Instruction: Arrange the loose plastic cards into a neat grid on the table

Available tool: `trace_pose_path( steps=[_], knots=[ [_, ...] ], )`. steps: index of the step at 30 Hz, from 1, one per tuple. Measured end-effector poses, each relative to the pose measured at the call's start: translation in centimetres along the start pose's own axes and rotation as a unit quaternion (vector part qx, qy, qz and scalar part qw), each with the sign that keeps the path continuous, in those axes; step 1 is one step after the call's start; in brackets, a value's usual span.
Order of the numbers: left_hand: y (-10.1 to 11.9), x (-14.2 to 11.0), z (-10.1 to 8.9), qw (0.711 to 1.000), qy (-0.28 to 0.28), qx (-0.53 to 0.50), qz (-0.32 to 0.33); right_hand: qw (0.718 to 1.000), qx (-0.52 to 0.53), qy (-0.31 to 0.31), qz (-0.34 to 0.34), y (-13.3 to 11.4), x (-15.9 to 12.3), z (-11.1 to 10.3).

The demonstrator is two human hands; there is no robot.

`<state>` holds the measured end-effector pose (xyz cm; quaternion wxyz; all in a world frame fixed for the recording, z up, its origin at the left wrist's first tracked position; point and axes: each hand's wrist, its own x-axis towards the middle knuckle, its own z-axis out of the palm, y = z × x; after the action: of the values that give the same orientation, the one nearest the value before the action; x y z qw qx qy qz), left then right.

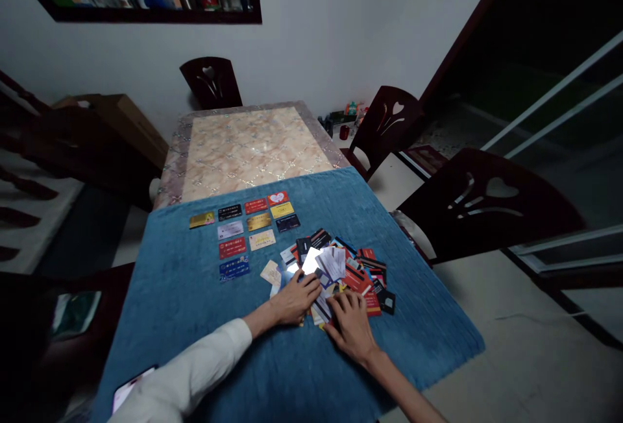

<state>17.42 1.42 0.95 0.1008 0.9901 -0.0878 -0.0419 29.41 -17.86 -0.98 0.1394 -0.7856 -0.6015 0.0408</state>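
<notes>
A loose heap of plastic cards [357,274], in red, black, white and blue, lies on a blue cloth [189,319]. My left hand [296,298] rests on the heap's near left side, its fingers stretched over the cards and slightly bent. On the near right side my right hand [351,324] lies with fingers apart, the fingertips touching cards. A white striped card [321,309] shows between the two hands. Left of the heap, several cards lie face up in rough columns, among them a blue card [234,268], a red card [232,248] and a gold card [259,222].
Beyond the cloth the patterned tabletop [253,144] is exposed. A phone [131,387] lies at the near left edge, partly under my left sleeve. Dark wooden chairs [389,118] stand along the right side and at the far end. A cardboard box [131,128] is at the left.
</notes>
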Motion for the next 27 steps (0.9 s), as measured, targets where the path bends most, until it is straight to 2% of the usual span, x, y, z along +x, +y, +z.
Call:
trace_pose_path(
  steps=[10,19,23,27],
  knots=[
    [0.2,-0.5,-1.0,0.999,0.019,-0.02,0.019,1.0,-0.001,-0.014,-0.015,-0.4,-0.1,-0.1],
    [0.0,-0.9,-0.5,0.998,0.045,-0.015,0.046,0.997,0.069,0.005,-0.043,0.2,0.4,-1.5],
    [-0.2,-0.8,-0.8,0.997,0.062,-0.02,0.051,0.996,0.071,0.008,-0.06,0.0,0.3,-2.0],
    [-0.4,-0.3,-0.9,0.996,0.068,-0.044,0.038,0.996,0.067,0.019,-0.046,0.0,0.4,-1.8]
  ],
)
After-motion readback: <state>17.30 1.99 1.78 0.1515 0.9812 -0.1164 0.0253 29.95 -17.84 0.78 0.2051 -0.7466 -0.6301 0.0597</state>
